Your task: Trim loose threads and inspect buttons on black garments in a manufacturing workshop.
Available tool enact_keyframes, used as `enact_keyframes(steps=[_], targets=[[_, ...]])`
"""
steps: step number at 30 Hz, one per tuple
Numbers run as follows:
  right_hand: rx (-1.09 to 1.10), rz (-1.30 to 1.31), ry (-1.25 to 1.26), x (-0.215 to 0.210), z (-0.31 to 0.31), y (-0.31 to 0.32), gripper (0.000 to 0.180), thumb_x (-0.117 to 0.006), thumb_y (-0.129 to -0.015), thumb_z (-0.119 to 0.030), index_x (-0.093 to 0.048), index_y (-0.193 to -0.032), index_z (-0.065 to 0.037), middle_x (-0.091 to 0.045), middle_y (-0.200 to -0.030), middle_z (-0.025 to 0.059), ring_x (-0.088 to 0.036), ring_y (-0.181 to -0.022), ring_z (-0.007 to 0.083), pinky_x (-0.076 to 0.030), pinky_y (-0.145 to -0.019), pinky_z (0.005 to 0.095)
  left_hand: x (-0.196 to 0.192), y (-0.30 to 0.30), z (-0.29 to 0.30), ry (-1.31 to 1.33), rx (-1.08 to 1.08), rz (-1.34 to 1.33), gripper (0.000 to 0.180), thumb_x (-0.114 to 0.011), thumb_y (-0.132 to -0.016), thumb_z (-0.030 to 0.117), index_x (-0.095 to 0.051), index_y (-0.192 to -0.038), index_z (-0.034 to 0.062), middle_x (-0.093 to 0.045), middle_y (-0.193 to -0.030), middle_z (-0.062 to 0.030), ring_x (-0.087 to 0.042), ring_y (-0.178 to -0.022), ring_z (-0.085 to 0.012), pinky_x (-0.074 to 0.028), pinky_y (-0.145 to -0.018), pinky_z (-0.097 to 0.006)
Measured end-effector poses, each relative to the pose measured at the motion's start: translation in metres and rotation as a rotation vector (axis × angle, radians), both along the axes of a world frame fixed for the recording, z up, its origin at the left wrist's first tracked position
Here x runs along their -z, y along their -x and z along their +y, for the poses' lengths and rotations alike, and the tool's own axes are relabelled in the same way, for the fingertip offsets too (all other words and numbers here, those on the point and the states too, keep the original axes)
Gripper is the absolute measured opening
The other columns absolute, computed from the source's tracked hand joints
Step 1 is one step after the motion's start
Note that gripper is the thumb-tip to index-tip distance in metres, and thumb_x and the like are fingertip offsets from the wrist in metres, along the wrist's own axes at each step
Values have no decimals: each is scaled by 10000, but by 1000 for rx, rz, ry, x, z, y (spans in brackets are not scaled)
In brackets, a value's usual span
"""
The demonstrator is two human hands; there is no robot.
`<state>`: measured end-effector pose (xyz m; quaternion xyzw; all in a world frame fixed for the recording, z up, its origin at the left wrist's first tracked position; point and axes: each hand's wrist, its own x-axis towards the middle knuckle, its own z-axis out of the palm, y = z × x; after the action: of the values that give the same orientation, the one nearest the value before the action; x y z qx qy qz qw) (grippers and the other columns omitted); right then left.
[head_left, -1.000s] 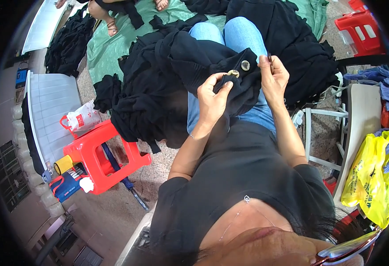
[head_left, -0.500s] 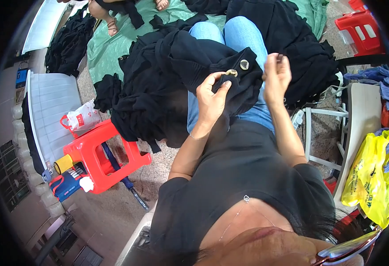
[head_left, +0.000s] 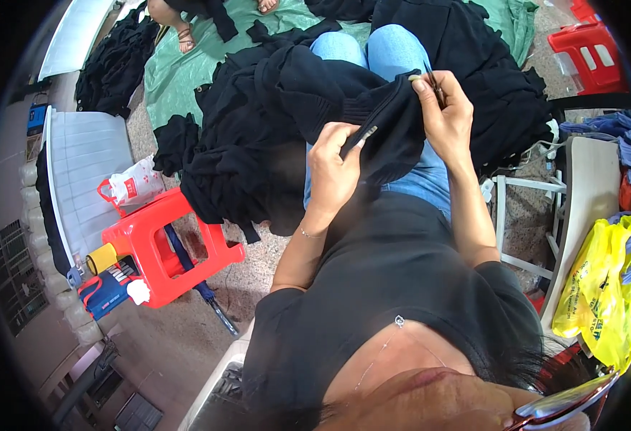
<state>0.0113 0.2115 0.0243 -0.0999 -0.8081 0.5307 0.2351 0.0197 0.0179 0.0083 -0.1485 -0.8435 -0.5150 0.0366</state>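
Across my lap lies a black knit garment point(head_left: 394, 122) with a ribbed part and a row of large pale buttons. My left hand point(head_left: 333, 172) is closed on its edge, right beside one button point(head_left: 371, 133). At the garment's upper right corner, my right hand point(head_left: 448, 115) pinches the edge next to another button point(head_left: 415, 77). A thin dark pointed tool point(head_left: 434, 85) also sits in the right hand, its tip upward; its exact kind is hard to make out. Between the two hands the edge is drawn fairly straight.
Heaps of black garments point(head_left: 236, 151) lie left and right of my legs on a green sheet point(head_left: 179, 79). A red stool point(head_left: 154, 262) lies at the left, and a red stool point(head_left: 588, 57) stands far right. Nearer right are a pale board point(head_left: 581, 194) and a yellow bag point(head_left: 596, 287).
My right hand, raised apart from the garment before, has come to its upper right corner and grips it. The garment edge has turned, so its buttons now show edge-on.
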Motion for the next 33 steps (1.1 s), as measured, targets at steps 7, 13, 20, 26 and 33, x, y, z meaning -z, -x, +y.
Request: enact_keyframes(steps=[7,13,20,26,33], targets=[[117,58,-368,-5,-4,12,193,-754,-828,-156,-685,-994,-86,-667,-818,98,-677,-706,234,-515,-616,314,-5,6,-1,-632,53,-550,130,-692,-911,54,-670,-1000,-39,-633,-910,25,-557,-836,-29,-456,-716,-188],[-257,287,-209,-1,-12,-15,303,-687,-711,82,-698,-988,-41,-644,-808,72,-634,-693,190,-507,-611,285,-1,5,1,-687,29,-526,139,-688,-918,61,-640,-1018,-24,-639,-893,19,-560,-822,-33,-457,-719,-184],[-301,257,-334,4,-27,-22,305,-740,-690,18,-708,-980,-69,-644,-837,53,-653,-659,211,-510,-560,297,-5,5,2,-491,95,-354,134,-694,-919,91,-655,-977,-23,-655,-848,13,-558,-793,-37,-470,-715,-213],[-249,141,-36,17,-31,-17,116,-715,-815,2,-702,-930,-8,-638,-809,81,-635,-696,165,-474,-608,267,4,5,5,-672,87,-388,217,-642,-958,116,-607,-1104,-41,-644,-961,-20,-561,-889,-57,-464,-786,-223],[-302,24,357,33,-30,-13,94,-697,-903,-88,-700,-897,6,-598,-798,12,-533,-720,76,-419,-646,234,12,17,3,-515,191,-325,235,-590,-933,24,-624,-1153,-54,-673,-1066,-66,-590,-970,-106,-461,-885,-239]])
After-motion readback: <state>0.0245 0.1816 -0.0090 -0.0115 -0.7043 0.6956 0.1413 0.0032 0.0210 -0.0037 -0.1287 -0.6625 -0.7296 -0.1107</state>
